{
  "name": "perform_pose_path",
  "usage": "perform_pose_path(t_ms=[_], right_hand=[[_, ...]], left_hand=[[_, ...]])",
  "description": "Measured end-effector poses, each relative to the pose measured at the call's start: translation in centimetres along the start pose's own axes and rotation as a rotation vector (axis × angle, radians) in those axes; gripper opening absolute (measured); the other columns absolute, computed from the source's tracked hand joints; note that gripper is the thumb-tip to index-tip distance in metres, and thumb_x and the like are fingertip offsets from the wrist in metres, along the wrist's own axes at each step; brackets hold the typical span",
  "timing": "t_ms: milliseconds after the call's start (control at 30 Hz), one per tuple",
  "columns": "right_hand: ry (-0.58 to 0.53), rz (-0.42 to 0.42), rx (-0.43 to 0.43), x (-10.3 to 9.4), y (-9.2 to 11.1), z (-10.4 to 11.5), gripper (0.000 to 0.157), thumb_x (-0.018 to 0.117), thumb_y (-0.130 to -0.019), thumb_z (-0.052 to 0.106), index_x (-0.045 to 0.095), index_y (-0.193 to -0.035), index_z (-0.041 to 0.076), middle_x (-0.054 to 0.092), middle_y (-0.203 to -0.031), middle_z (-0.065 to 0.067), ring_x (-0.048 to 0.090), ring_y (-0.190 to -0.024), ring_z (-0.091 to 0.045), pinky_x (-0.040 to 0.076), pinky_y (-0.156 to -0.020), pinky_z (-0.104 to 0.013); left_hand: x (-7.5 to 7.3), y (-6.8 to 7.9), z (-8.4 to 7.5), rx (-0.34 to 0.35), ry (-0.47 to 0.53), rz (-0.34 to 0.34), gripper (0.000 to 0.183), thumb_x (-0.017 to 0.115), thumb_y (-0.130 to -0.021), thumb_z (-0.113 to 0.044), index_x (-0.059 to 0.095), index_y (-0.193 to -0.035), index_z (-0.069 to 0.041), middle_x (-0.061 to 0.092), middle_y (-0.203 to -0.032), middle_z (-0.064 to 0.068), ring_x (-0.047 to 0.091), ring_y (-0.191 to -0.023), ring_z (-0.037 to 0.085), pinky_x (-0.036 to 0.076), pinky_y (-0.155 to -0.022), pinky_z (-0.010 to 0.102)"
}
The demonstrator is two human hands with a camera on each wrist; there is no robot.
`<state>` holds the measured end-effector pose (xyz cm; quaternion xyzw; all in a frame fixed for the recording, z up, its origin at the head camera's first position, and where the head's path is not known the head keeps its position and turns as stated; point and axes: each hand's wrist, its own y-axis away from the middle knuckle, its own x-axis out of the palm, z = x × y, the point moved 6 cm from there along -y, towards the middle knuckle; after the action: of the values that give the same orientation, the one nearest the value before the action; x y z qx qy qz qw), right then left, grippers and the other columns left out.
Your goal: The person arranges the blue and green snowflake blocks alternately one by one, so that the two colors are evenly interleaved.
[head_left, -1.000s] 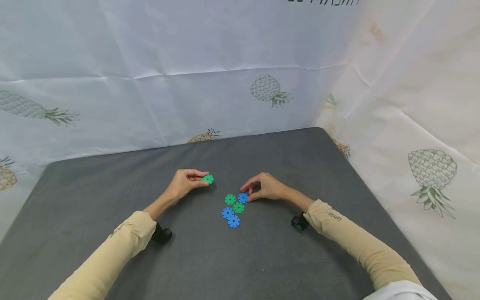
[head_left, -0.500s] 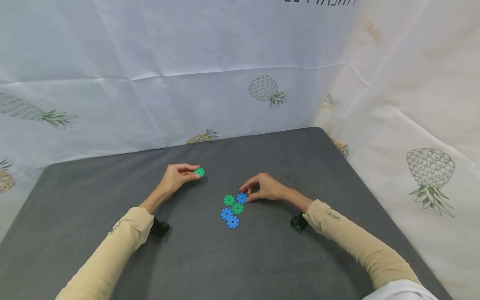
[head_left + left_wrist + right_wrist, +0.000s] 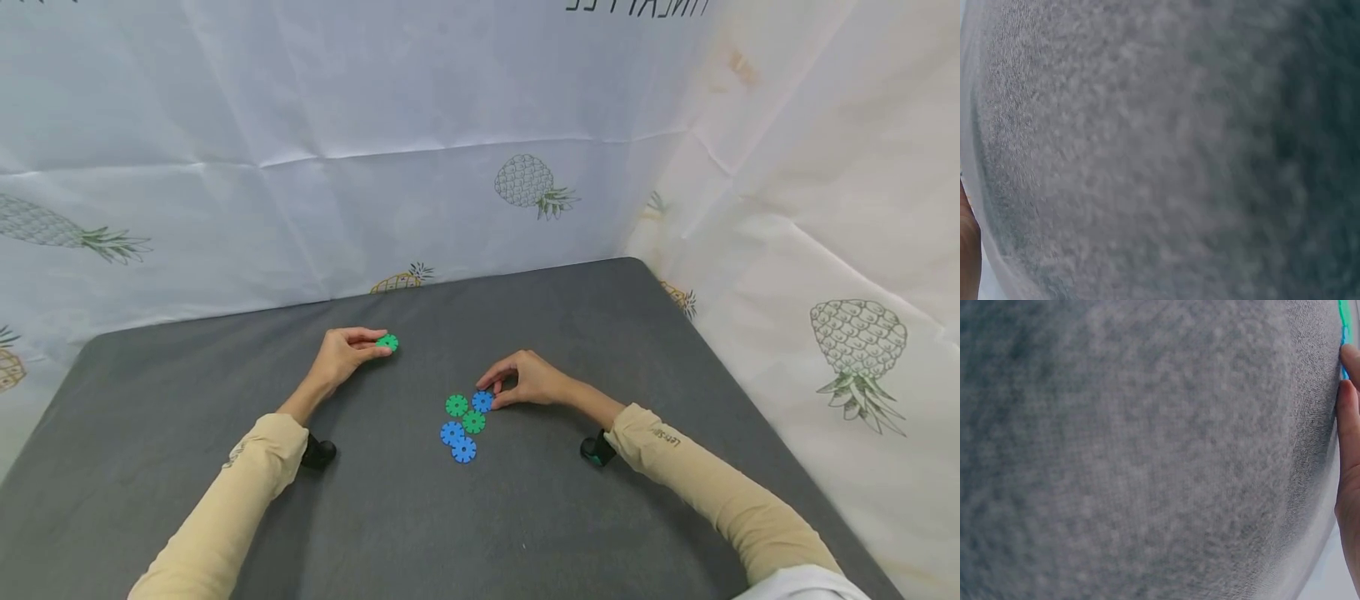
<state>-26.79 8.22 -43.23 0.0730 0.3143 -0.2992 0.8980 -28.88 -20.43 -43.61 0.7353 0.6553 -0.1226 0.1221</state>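
Note:
My left hand (image 3: 339, 357) pinches a green notched disc (image 3: 388, 342) between thumb and fingers, left of and beyond a small group of similar discs. My right hand (image 3: 531, 379) holds the edge of a blue notched disc (image 3: 482, 402) at the group's right side. Against that disc lies a green disc (image 3: 474, 422), with another green disc (image 3: 456, 406) beside it. Closer to me, two more blue discs (image 3: 463, 451) overlap each other. Only a sliver of the left hand (image 3: 969, 250) shows in the left wrist view. In the right wrist view, right-hand fingertips (image 3: 1348, 394) meet a blue edge.
A dark grey cloth-covered table (image 3: 495, 525) lies under everything. White curtains (image 3: 390, 200) printed with pineapples rise at its back and right edges. Black wrist cameras (image 3: 320, 454) hang below both sleeves, close over the cloth.
My left hand has moved left and slightly away from me, carrying the green disc farther from the group. My right hand has stayed on the blue disc.

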Motion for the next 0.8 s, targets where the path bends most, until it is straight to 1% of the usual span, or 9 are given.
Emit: perform_pose_path(t_ms=[200, 367, 467, 567, 700, 800], right_hand=[[-0.001, 0.005, 0.026, 0.03, 0.04, -0.24, 0.031, 0.079, -0.079, 0.008, 0.073, -0.109, 0.005, 0.072, -0.099, -0.001, 0.062, -0.078, -0.007, 0.053, -0.076, -0.025], [0.003, 0.003, -0.001, 0.01, 0.02, -0.12, 0.031, 0.079, -0.079, 0.008, 0.072, -0.109, 0.003, 0.072, -0.099, -0.003, 0.062, -0.078, -0.008, 0.053, -0.075, -0.026], [0.004, 0.002, -0.008, 0.05, 0.05, -0.08, 0.031, 0.079, -0.079, 0.008, 0.072, -0.109, 0.002, 0.072, -0.099, -0.004, 0.062, -0.078, -0.008, 0.053, -0.075, -0.026], [0.005, 0.003, 0.003, 0.06, 0.01, -0.12, 0.031, 0.079, -0.079, 0.009, 0.072, -0.109, 0.004, 0.072, -0.098, -0.002, 0.062, -0.078, -0.007, 0.053, -0.076, -0.026], [0.001, 0.004, 0.007, 0.02, -0.04, -0.01, 0.031, 0.079, -0.079, 0.009, 0.072, -0.109, 0.004, 0.072, -0.097, -0.002, 0.062, -0.078, -0.007, 0.053, -0.076, -0.026], [-0.002, 0.001, -0.006, -0.08, 0.02, 0.19, 0.031, 0.078, -0.079, 0.007, 0.072, -0.109, 0.003, 0.072, -0.098, -0.004, 0.062, -0.078, -0.007, 0.053, -0.076, -0.028]], left_hand=[[0.16, -0.28, 0.24, -0.014, -0.038, -0.011, 0.041, 0.077, -0.082, -0.014, 0.066, -0.118, 0.003, 0.063, -0.121, 0.019, 0.064, -0.087, -0.004, 0.053, -0.075, 0.019], [0.38, -0.44, 0.41, -0.024, -0.087, 0.009, 0.039, 0.076, -0.083, -0.014, 0.067, -0.118, 0.001, 0.065, -0.119, 0.017, 0.064, -0.087, -0.003, 0.053, -0.075, 0.019], [0.64, -0.45, 0.43, -0.015, -0.127, 0.033, 0.039, 0.076, -0.083, -0.014, 0.067, -0.117, 0.002, 0.066, -0.116, 0.018, 0.065, -0.086, -0.001, 0.053, -0.075, 0.02], [0.83, -0.48, 0.5, -0.004, -0.152, 0.044, 0.037, 0.076, -0.083, -0.013, 0.068, -0.115, 0.003, 0.067, -0.113, 0.018, 0.066, -0.085, 0.0, 0.053, -0.074, 0.021], [0.86, -0.54, 0.55, 0.012, -0.182, 0.027, 0.035, 0.076, -0.083, -0.013, 0.069, -0.114, 0.002, 0.069, -0.107, 0.018, 0.066, -0.082, 0.0, 0.053, -0.072, 0.021], [0.98, -0.56, 0.28, 0.037, -0.219, 0.014, 0.034, 0.076, -0.082, -0.012, 0.07, -0.112, 0.002, 0.071, -0.101, 0.017, 0.068, -0.08, 0.005, 0.053, -0.071, 0.022]])
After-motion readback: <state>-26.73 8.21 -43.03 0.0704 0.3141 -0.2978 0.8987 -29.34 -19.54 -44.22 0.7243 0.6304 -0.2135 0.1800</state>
